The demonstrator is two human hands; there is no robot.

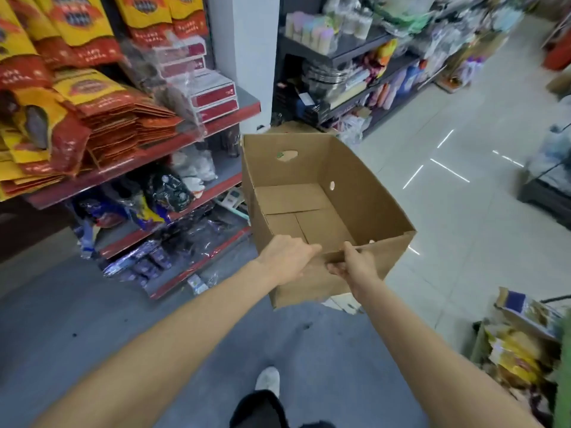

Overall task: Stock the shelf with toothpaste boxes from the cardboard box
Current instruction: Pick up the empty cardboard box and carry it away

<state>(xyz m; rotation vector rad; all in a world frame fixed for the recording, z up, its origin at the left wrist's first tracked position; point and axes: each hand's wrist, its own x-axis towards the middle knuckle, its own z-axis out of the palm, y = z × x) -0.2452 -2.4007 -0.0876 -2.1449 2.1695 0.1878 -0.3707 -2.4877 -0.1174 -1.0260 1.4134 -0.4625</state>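
An open brown cardboard box [352, 180] is held up above the floor in front of me, and its inside shows only bare cardboard. My left hand [285, 257] grips the box's near wall, fingers curled over the rim. My right hand [352, 264] grips the same near edge just to the right, thumb on top and fingers underneath. Red and white toothpaste boxes [213, 97] are stacked at the right end of the red-edged shelf [191, 135] on the left, partly behind clear plastic wrap.
Yellow and red packets [77, 97] fill the left shelf; lower shelves hold dark bagged goods [167, 193]. A dark shelf unit [355, 57] with housewares stands behind the box. White tiled floor [448, 211] spreads right. Packets [519, 350] sit at lower right. My shoe [268, 379] is below.
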